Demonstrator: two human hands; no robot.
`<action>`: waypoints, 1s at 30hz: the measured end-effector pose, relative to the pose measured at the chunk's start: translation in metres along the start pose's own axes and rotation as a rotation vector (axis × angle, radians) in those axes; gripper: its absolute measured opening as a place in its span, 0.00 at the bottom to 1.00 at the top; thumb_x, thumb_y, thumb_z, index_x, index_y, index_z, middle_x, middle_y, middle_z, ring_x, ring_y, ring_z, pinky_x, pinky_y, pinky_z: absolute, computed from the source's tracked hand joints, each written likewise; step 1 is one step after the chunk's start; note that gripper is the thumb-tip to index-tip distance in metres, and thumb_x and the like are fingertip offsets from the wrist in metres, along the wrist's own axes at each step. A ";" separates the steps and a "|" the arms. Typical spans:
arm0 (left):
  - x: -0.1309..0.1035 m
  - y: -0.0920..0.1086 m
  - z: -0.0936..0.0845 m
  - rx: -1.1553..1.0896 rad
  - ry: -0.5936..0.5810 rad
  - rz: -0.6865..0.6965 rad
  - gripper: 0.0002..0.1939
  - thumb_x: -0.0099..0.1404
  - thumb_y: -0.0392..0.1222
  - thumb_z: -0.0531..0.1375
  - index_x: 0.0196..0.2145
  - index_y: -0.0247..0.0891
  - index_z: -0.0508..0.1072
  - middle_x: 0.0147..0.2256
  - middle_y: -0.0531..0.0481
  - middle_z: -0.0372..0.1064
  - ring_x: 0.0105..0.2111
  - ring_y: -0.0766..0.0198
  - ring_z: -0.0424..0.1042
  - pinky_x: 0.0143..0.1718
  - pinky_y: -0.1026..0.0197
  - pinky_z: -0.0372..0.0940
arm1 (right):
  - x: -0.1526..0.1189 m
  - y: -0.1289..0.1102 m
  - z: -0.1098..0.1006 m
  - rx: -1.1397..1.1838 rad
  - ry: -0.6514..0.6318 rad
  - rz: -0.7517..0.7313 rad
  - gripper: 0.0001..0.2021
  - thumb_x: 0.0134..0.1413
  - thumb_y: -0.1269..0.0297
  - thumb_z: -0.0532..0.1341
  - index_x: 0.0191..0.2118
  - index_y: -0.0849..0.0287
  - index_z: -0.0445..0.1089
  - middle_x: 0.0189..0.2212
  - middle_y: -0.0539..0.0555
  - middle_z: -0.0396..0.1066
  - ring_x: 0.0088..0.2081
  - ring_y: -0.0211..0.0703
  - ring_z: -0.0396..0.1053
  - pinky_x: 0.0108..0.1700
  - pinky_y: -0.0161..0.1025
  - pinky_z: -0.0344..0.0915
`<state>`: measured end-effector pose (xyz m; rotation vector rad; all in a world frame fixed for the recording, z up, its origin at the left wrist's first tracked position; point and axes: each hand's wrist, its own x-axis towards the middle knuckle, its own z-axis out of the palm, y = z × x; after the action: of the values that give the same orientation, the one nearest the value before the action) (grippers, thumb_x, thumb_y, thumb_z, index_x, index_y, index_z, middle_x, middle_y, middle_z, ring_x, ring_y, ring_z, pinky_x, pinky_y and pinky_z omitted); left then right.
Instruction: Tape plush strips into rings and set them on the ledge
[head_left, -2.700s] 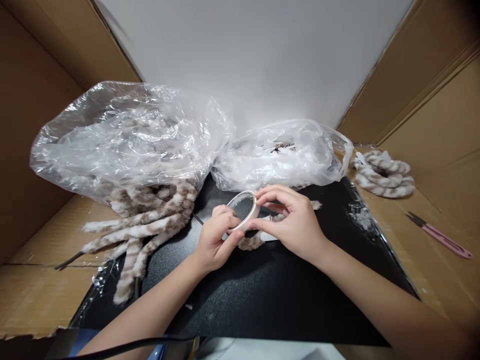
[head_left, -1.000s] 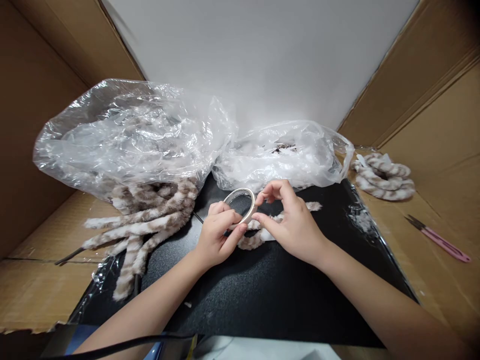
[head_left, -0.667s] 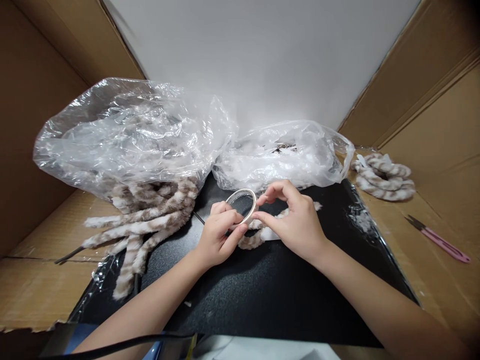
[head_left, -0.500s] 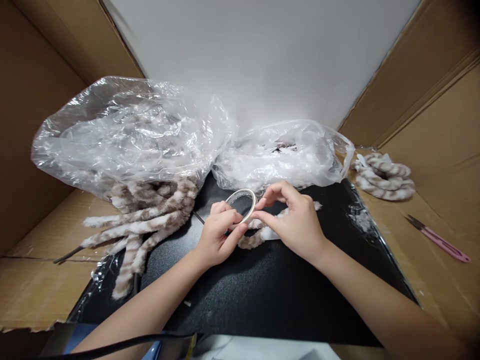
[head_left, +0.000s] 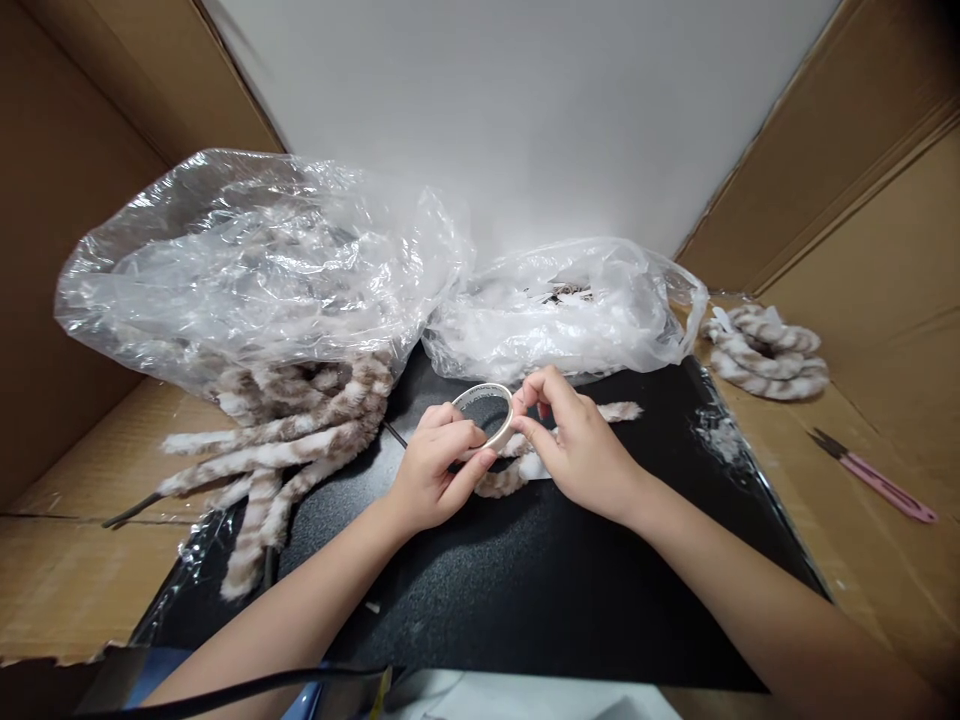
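My left hand [head_left: 444,462] is closed round the lower left side of a thin roll of white tape [head_left: 501,436], held tilted above the black work surface. The thumb and fingertips of my right hand [head_left: 574,432] are pinched at the roll's right edge, touching the tape there. Whether a loose tape end sits between them is too small to see. Beneath the hands lies a brown-and-white striped furry strip [head_left: 504,482], partly hidden by the roll and my right hand. A white tag-like piece [head_left: 534,467] rests on it.
At the left, furry striped strips [head_left: 300,450] spill from a large clear plastic bag [head_left: 247,270]. A second plastic bag [head_left: 555,330] stands at the back. Coiled furry strips [head_left: 769,355] and pink-handled snips [head_left: 877,480] lie on cardboard at the right. Cardboard walls [head_left: 877,230] flank both sides.
My right fingertips have shifted slightly up and closed tighter at the tape roll's edge. More of the furry strip's right end shows behind my right hand. My left hand has barely moved.
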<state>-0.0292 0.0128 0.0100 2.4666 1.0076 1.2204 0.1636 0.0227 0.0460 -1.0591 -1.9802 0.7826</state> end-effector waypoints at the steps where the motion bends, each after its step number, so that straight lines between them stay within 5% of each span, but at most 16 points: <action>1: 0.000 0.000 0.000 0.015 0.001 -0.008 0.13 0.69 0.40 0.52 0.25 0.39 0.64 0.19 0.54 0.60 0.25 0.62 0.59 0.30 0.58 0.55 | -0.001 -0.002 0.000 0.002 -0.010 0.021 0.08 0.57 0.76 0.55 0.35 0.55 0.56 0.33 0.50 0.65 0.37 0.41 0.65 0.40 0.39 0.62; 9: 0.001 0.001 -0.004 0.071 -0.022 -0.092 0.13 0.68 0.41 0.54 0.26 0.38 0.65 0.20 0.53 0.61 0.24 0.62 0.59 0.29 0.58 0.54 | -0.006 -0.025 -0.008 0.296 -0.267 0.241 0.07 0.58 0.74 0.54 0.35 0.54 0.55 0.31 0.47 0.62 0.32 0.37 0.62 0.36 0.36 0.61; 17: 0.004 -0.008 -0.014 0.030 -0.272 -0.203 0.12 0.69 0.41 0.48 0.32 0.37 0.67 0.26 0.53 0.66 0.28 0.63 0.63 0.39 0.56 0.55 | 0.010 0.005 -0.034 0.756 -0.352 0.551 0.14 0.55 0.64 0.64 0.35 0.55 0.55 0.32 0.46 0.64 0.28 0.32 0.60 0.28 0.31 0.55; 21: 0.006 -0.007 -0.016 0.078 -0.259 -0.247 0.10 0.70 0.42 0.50 0.33 0.37 0.68 0.29 0.52 0.69 0.31 0.63 0.65 0.39 0.56 0.52 | 0.007 -0.008 -0.035 0.863 -0.432 0.492 0.15 0.55 0.62 0.66 0.34 0.58 0.56 0.31 0.46 0.63 0.31 0.31 0.59 0.32 0.31 0.56; 26: 0.005 -0.012 -0.015 0.146 -0.283 -0.218 0.18 0.69 0.48 0.50 0.24 0.37 0.64 0.24 0.51 0.64 0.30 0.60 0.62 0.35 0.55 0.49 | -0.001 -0.037 -0.039 0.914 -0.542 0.435 0.12 0.60 0.63 0.63 0.35 0.58 0.57 0.31 0.47 0.62 0.33 0.32 0.58 0.37 0.33 0.57; 30: 0.005 -0.017 -0.018 0.027 -0.348 -0.145 0.18 0.70 0.48 0.46 0.26 0.37 0.64 0.25 0.52 0.62 0.28 0.61 0.60 0.36 0.55 0.51 | -0.002 -0.037 -0.055 0.886 -0.563 0.411 0.09 0.61 0.67 0.61 0.36 0.58 0.57 0.33 0.48 0.63 0.35 0.33 0.59 0.38 0.34 0.57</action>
<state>-0.0495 0.0269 0.0166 2.4581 1.0827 0.7062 0.1947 0.0122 0.1038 -0.7234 -1.5023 2.1135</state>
